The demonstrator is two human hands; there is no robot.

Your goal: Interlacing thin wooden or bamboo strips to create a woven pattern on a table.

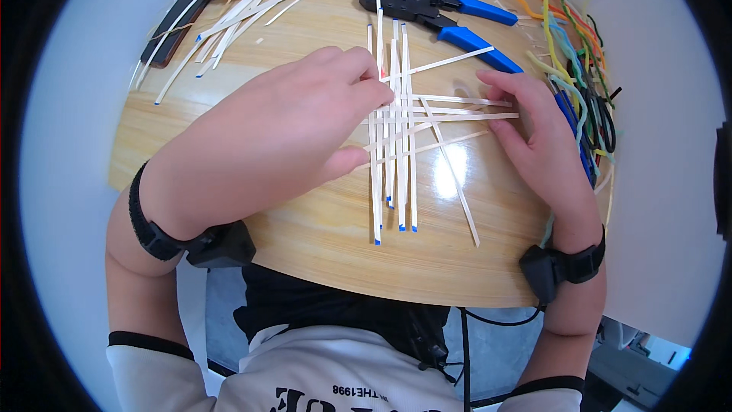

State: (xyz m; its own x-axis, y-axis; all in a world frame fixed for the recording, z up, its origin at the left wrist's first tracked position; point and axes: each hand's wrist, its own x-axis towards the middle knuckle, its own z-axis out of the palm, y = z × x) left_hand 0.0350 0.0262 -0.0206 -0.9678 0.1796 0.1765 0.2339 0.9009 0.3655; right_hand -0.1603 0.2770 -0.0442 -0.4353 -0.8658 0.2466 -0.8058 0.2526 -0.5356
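White strips (396, 118) lie crossed on the wooden bench (305, 221). The left hand (282, 133) pinches them; the right hand (534, 133) presses their ends flat. Weaving looks underway; next needs a gentle tuck.

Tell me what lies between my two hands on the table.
In the head view, crossed white strips lie on the wooden table between the left hand and right hand.

Your left hand (290, 126) covers the left ends of the crosswise white strips (427, 116), so you cannot tell how they sit there. Your right hand (537, 141) hides their right ends and part of the coloured wires (576, 53). The dark flat object (174, 24) under the loose strips is too covered to identify.
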